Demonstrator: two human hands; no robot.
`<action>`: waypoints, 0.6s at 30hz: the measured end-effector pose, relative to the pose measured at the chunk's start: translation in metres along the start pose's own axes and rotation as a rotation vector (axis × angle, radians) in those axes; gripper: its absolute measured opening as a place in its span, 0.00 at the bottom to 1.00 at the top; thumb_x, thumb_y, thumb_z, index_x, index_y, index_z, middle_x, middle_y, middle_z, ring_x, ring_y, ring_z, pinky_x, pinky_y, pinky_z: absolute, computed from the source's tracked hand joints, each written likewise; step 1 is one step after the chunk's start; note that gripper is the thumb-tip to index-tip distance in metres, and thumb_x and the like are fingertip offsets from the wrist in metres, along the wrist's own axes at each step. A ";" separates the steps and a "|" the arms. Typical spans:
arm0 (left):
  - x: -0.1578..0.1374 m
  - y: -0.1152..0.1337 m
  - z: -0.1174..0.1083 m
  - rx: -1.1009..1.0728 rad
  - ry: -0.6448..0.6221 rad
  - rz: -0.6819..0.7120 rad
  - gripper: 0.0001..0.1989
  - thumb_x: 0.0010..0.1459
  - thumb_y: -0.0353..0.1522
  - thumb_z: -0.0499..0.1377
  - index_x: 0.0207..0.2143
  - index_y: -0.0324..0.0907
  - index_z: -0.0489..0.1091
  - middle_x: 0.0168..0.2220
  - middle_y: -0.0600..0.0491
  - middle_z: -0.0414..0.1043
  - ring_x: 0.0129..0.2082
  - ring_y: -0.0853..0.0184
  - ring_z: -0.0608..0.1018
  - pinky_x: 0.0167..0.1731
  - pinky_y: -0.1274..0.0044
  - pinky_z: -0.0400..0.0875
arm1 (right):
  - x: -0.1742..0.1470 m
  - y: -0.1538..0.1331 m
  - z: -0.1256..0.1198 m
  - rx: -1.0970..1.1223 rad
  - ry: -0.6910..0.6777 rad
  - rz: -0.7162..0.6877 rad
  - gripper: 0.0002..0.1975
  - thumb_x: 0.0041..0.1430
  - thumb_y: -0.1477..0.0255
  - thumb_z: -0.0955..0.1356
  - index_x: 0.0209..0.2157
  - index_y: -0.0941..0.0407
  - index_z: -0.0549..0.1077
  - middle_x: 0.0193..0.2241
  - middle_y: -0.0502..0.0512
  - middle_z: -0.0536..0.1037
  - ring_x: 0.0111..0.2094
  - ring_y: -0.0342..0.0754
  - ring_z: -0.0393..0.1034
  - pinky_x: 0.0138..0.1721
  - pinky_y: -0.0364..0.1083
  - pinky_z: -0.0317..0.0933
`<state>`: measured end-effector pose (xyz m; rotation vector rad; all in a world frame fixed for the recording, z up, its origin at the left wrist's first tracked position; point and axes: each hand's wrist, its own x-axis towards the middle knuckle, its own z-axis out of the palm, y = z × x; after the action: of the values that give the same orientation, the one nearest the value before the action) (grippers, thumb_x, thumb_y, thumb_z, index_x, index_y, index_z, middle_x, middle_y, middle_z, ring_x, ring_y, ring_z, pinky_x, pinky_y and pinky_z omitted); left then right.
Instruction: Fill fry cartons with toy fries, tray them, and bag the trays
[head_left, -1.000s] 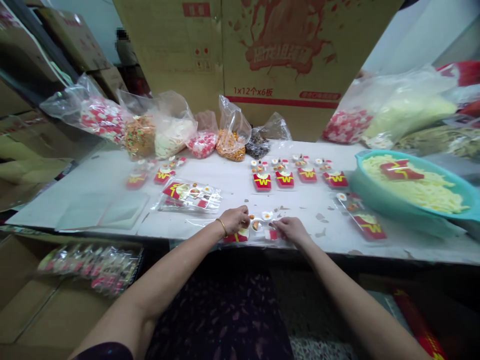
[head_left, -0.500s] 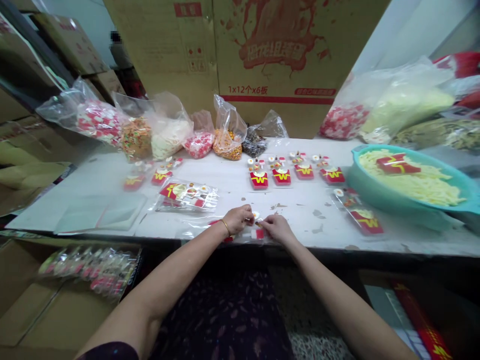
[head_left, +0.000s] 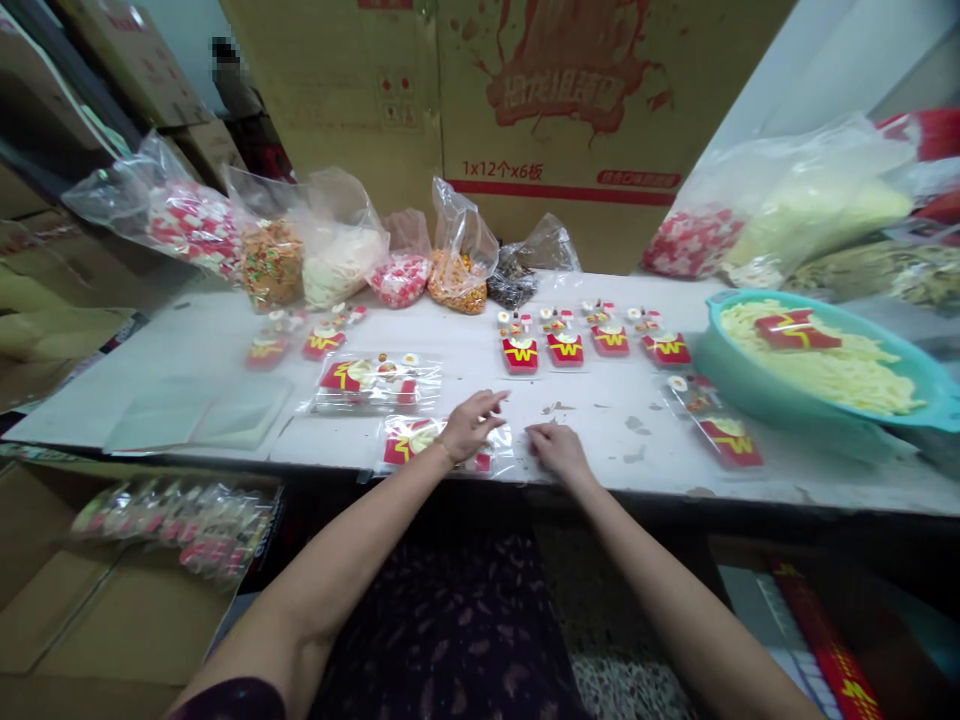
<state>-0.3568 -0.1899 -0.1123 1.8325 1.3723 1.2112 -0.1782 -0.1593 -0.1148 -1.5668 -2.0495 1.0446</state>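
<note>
My left hand (head_left: pixel 471 425) is over a clear plastic packet (head_left: pixel 405 440) at the table's front edge, its fingers stretched out and thumb apart. Inside the packet are a red fries carton piece with a yellow mark and small toy food pieces; my hand and wrist cover part of it. To the right of the packet, my right hand (head_left: pixel 556 448) rests low at the table, fingers curled together, with nothing visible in them. Just behind lies another filled packet (head_left: pixel 375 383), apparently on top of others.
Small sets with red cartons (head_left: pixel 565 349) stand in a row behind my hands. A turquoise basin (head_left: pixel 795 395) of pale strips is at the right. Bags of small pieces (head_left: pixel 457 280) line the back against a big carton (head_left: pixel 555 230). An open box (head_left: pixel 90 620) with packets sits lower left.
The packet at the front edge has shifted left and lies flatter. My hands have come off its right end, and my left fingers have opened. The view has tilted slightly.
</note>
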 end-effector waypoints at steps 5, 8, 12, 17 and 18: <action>-0.053 -0.007 -0.059 0.029 0.551 -0.195 0.14 0.52 0.34 0.54 0.42 0.41 0.70 0.36 0.51 0.68 0.35 0.70 0.70 0.36 0.78 0.67 | 0.002 -0.030 0.011 -0.380 -0.073 -0.618 0.35 0.45 0.55 0.67 0.53 0.56 0.62 0.52 0.62 0.64 0.52 0.56 0.56 0.50 0.53 0.53; -0.086 -0.007 -0.081 -0.017 0.752 -0.304 0.15 0.52 0.36 0.55 0.42 0.40 0.69 0.36 0.52 0.67 0.32 0.71 0.70 0.35 0.78 0.67 | 0.002 -0.053 0.040 -0.615 -0.273 -0.808 0.49 0.35 0.54 0.71 0.59 0.53 0.52 0.57 0.63 0.56 0.54 0.63 0.51 0.52 0.59 0.46; -0.127 -0.009 -0.102 -0.218 1.067 -0.431 0.18 0.51 0.38 0.57 0.44 0.43 0.66 0.33 0.55 0.66 0.27 0.74 0.69 0.31 0.80 0.67 | 0.011 -0.075 0.043 -0.630 -0.350 -0.849 0.45 0.41 0.58 0.69 0.60 0.51 0.48 0.52 0.64 0.60 0.48 0.58 0.57 0.48 0.55 0.51; -0.147 -0.011 -0.109 -0.603 1.260 -0.546 0.17 0.50 0.36 0.58 0.44 0.46 0.62 0.37 0.54 0.66 0.33 0.72 0.72 0.35 0.78 0.68 | 0.064 -0.141 0.034 -0.560 -0.252 -0.971 0.45 0.44 0.54 0.66 0.61 0.52 0.44 0.54 0.64 0.56 0.50 0.60 0.54 0.47 0.55 0.52; -0.143 -0.012 -0.108 -0.694 1.234 -0.593 0.18 0.50 0.36 0.58 0.44 0.46 0.61 0.39 0.52 0.66 0.36 0.70 0.72 0.38 0.77 0.67 | 0.078 -0.157 0.042 -0.576 -0.232 -0.974 0.45 0.45 0.54 0.66 0.61 0.52 0.44 0.54 0.64 0.56 0.50 0.60 0.54 0.47 0.55 0.52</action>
<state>-0.4691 -0.3300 -0.1216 0.0452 1.5284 2.1575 -0.3367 -0.1189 -0.0391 -0.4130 -2.9219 0.2698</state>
